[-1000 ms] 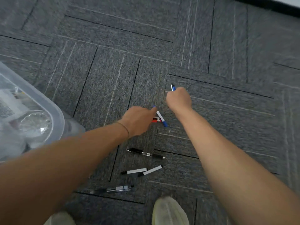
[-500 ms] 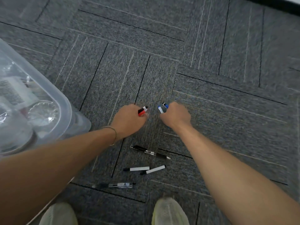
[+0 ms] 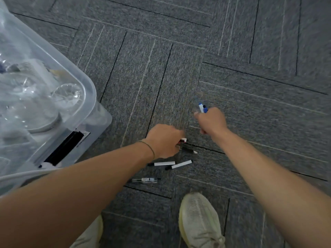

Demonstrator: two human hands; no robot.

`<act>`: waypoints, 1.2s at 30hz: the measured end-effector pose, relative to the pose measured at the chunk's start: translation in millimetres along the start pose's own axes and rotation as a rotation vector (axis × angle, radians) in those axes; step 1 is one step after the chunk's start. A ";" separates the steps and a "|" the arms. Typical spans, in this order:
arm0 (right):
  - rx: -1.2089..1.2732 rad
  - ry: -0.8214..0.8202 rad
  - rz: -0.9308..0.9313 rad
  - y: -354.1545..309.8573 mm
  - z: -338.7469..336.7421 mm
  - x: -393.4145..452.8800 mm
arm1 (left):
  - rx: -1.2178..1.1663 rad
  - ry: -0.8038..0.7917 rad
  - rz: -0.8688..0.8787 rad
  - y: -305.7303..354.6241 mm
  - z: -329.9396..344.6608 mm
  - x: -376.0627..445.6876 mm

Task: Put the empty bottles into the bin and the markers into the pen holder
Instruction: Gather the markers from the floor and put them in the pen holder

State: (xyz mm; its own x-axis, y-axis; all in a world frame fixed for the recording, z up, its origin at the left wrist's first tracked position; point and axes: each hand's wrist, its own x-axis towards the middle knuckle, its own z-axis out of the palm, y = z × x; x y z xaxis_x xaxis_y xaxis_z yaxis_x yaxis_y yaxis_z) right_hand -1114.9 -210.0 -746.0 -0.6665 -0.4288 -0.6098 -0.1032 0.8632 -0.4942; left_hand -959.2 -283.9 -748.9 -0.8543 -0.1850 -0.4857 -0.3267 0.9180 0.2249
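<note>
Bin point(image 3: 89, 97): a clear plastic box at the far left on the floor; empty bottles point(image 3: 64, 93) already lie inside it, seen through the wall.
Left hand point(image 3: 163, 141): it is low over the carpet, and its fingers are curled around a red and white marker point(image 3: 183, 140) whose end sticks out on the thumb side. It sits just above a black pen point(image 3: 189, 150), close to touching it.
Markers on the floor: two white and black markers point(image 3: 163, 163) lie side by side just under the left hand, the second one point(image 3: 179, 165) a little tilted. A clear pen point(image 3: 146, 180) lies nearer to the shoes point(image 3: 198, 221).
Right hand point(image 3: 211, 120): it is raised to the right of the left hand, apart from it. Its fingers are closed on blue and white markers point(image 3: 202, 108); the tips stand out above the fist.
Pen holder: I cannot see it in this view.
Handling: I judge the markers to be light, stiff and smooth, so they can roll or slip out of a full fist. It is best to pinch each one at the middle of the barrel, and not to pull by the cap.
Stage: the bottles seem done; several markers still wait on the floor.
</note>
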 end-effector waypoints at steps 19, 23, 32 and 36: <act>-0.939 -0.175 -0.665 62.0 56.8 -89.6 | -0.840 0.357 -0.575 4.7 57.1 -87.2; -0.703 -0.235 -0.615 72.3 45.7 -91.8 | -0.567 0.301 -0.474 17.2 61.2 -88.9; 0.152 -0.321 -0.286 71.7 5.3 -86.1 | -0.111 0.084 -0.286 33.8 60.5 -67.2; 0.199 -0.330 -0.305 61.2 20.4 -96.3 | -0.631 0.151 -0.493 14.7 52.4 -77.0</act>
State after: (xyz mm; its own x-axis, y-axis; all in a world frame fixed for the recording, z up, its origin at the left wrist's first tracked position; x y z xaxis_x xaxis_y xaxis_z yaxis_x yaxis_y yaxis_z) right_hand -1041.9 -121.3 -730.2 -0.3551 -0.7434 -0.5669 -0.0925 0.6313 -0.7700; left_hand -877.1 -237.8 -752.4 -0.5835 -0.6028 -0.5443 -0.8072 0.3567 0.4703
